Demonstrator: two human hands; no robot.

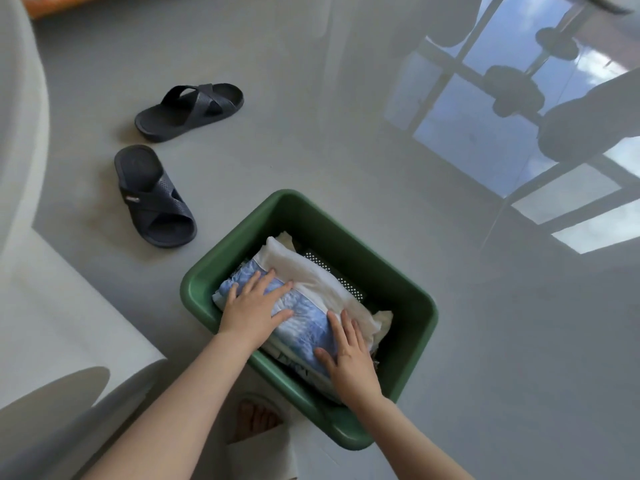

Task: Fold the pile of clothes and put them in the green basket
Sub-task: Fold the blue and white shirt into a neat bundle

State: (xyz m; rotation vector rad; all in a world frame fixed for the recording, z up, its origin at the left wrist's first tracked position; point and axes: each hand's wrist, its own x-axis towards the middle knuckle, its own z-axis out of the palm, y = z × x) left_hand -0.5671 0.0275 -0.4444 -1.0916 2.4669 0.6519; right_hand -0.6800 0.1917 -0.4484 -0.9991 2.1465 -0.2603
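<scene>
1. Two black slide sandals (157, 197) lie well apart on the grey floor (485, 341), left of the basket.
2. The left hand (254, 308) lies flat, its grip spread, on the folded blue-and-white garment (304, 317).
3. That garment tops the folded clothes inside the green basket (412, 344), which stands on the floor.
4. The right hand (349, 358), its grip likewise spread, presses the garment's near end.

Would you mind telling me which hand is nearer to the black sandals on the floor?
Left. The left hand lies flat on the folded clothes at the basket end facing the sandals; the right hand presses the opposite end.
</scene>
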